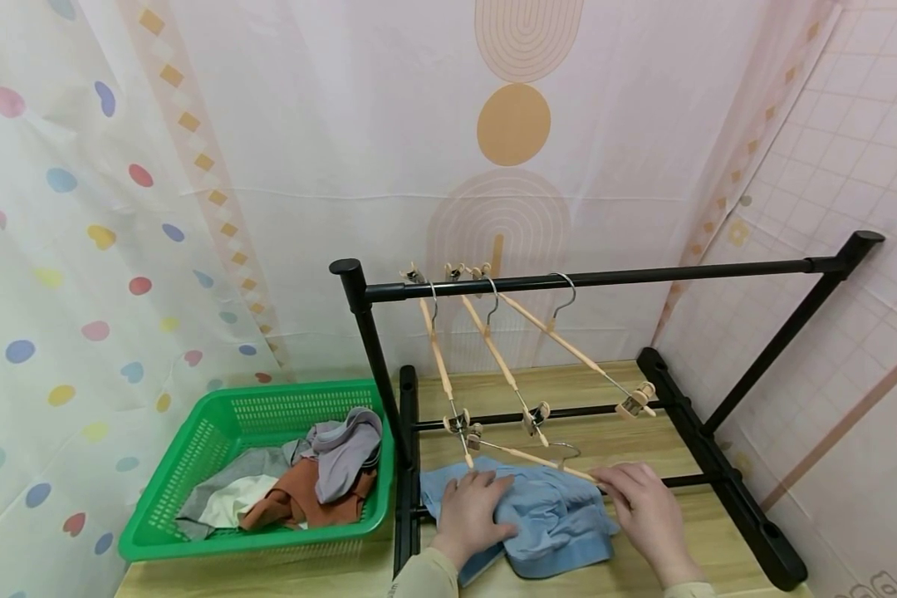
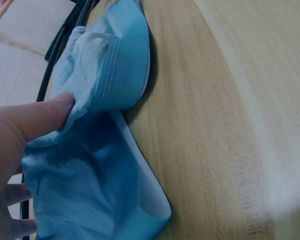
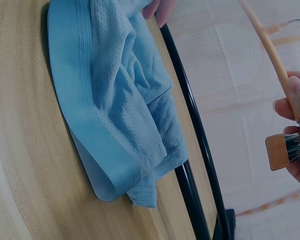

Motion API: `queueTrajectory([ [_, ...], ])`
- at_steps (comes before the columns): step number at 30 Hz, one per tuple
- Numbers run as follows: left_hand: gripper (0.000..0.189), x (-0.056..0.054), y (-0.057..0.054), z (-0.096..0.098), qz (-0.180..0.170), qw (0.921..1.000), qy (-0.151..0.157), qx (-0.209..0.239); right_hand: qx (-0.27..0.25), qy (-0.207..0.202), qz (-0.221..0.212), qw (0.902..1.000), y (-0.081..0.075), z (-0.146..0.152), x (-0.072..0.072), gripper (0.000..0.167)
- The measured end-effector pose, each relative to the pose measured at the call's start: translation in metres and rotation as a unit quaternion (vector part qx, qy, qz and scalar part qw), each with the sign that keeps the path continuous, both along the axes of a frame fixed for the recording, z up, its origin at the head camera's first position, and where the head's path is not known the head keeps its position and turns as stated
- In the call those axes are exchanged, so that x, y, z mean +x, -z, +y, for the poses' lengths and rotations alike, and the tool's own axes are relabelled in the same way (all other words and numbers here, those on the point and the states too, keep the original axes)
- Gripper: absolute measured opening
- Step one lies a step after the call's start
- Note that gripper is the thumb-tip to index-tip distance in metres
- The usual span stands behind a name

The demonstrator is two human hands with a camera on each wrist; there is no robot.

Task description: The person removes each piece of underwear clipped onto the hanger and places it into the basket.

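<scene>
A pair of light blue underpants (image 1: 549, 519) with a stitched waistband (image 2: 125, 75) lies crumpled and partly folded over at the front of the rack. My left hand (image 1: 473, 512) rests on its left part with fingers spread, the thumb touching a fold of the cloth in the left wrist view. My right hand (image 1: 646, 511) grips one end of a wooden clip hanger (image 1: 534, 457), close to a clip (image 3: 285, 150). This hanger is held above the underpants, its metal hook pointing away.
A black rack (image 1: 605, 278) carries several more clip hangers, one of them a slanted hanger (image 1: 553, 332) on the right. Left of the rack stands a green basket (image 1: 157, 498) with crumpled clothes (image 1: 299, 490). A patterned curtain (image 1: 344, 124) hangs behind the wooden tabletop (image 2: 200, 150).
</scene>
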State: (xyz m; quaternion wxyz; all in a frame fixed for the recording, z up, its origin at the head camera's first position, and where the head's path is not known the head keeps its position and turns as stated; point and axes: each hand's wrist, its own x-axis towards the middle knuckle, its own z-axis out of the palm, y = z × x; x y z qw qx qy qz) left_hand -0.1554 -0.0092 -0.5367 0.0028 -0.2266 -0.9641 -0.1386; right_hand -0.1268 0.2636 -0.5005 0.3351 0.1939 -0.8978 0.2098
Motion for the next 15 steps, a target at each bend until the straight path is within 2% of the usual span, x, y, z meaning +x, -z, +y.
queueTrajectory([
  [7,0.049,0.002,0.004,-0.001,0.017,0.9999,-0.001,0.003,0.002,-0.002,0.001,1.0,0.002,0.001,0.0,0.035],
  [15,0.03,0.003,0.012,-0.005,0.084,0.9961,0.003,0.028,-0.001,0.006,-0.001,1.0,0.002,0.0,0.001,0.036],
])
